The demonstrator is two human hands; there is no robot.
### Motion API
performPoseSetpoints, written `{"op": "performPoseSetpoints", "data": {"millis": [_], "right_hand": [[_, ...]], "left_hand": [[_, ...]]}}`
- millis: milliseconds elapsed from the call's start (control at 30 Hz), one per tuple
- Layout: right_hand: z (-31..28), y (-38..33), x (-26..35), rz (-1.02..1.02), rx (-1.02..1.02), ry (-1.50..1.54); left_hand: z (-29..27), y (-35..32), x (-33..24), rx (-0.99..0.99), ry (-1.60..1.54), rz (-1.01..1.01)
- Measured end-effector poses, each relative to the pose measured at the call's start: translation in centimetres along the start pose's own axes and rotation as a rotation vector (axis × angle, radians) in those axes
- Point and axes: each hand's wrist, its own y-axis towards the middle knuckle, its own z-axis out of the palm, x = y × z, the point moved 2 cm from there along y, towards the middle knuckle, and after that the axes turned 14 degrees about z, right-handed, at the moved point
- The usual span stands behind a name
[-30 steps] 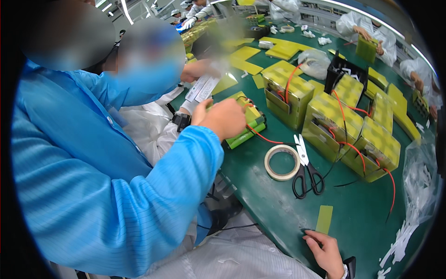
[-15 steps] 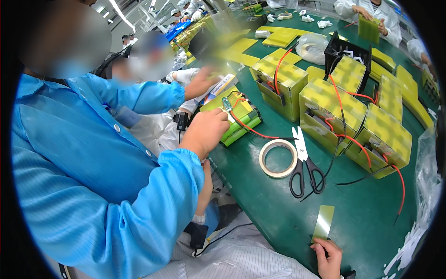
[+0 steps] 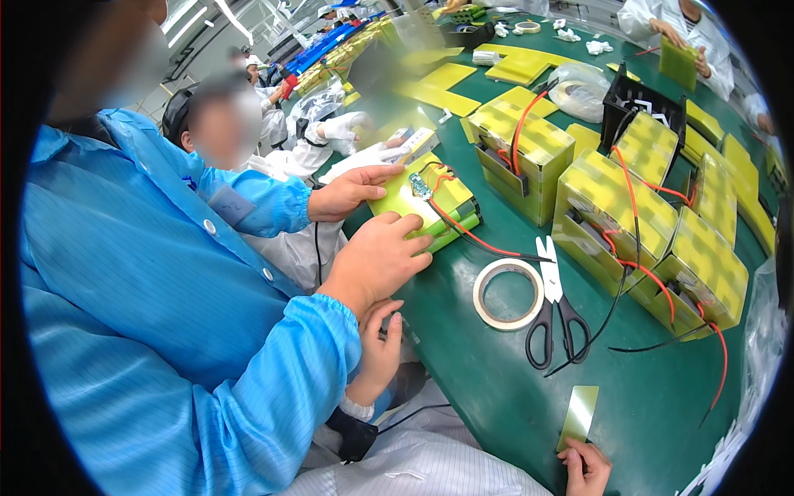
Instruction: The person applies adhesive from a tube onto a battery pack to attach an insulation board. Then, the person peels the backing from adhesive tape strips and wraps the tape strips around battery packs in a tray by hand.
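Note:
My right hand (image 3: 589, 468) sits at the lower edge and pinches the bottom of a thin yellow-green strip (image 3: 579, 416), held upright over the green table (image 3: 480, 388). My left hand (image 3: 378, 351) rests open at the table's near edge, just under the forearm of a co-worker in a blue coat (image 3: 165, 331). That co-worker holds a small yellow-green battery pack (image 3: 434, 202) with red and black wires in both hands. A tape roll (image 3: 509, 293) and black-handled scissors (image 3: 558, 318) lie between the pack and my right hand.
Larger yellow-wrapped battery packs (image 3: 612, 207) with red and black leads stand in rows at the right. A black crate (image 3: 641, 103) sits behind them. Yellow sheets lie farther back. Other people in white coats work along the far and left sides of the table.
The strip has been lifted off the table and stands in my right hand. The co-worker's second hand has come onto the small pack. My left hand is in sight under their arm.

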Motion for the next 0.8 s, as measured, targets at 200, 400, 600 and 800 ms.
{"op": "performPoseSetpoints", "data": {"millis": [200,400,600,800], "right_hand": [[0.3,0.5,-0.6,0.073,0.004,0.053],[0.3,0.6,0.4,0.054,0.002,0.032],[0.5,0.6,0.6,0.049,-0.001,-0.011],[0.1,0.8,2.4,0.142,0.084,0.087]], "left_hand": [[1.2,-2.0,-1.8,0.086,0.019,0.266],[3.2,-4.1,-4.8,0.276,-0.092,0.585],[4.4,-4.1,-5.3,0.358,-0.149,0.588],[3.8,0.6,-5.0,0.173,-0.12,0.56]]}}
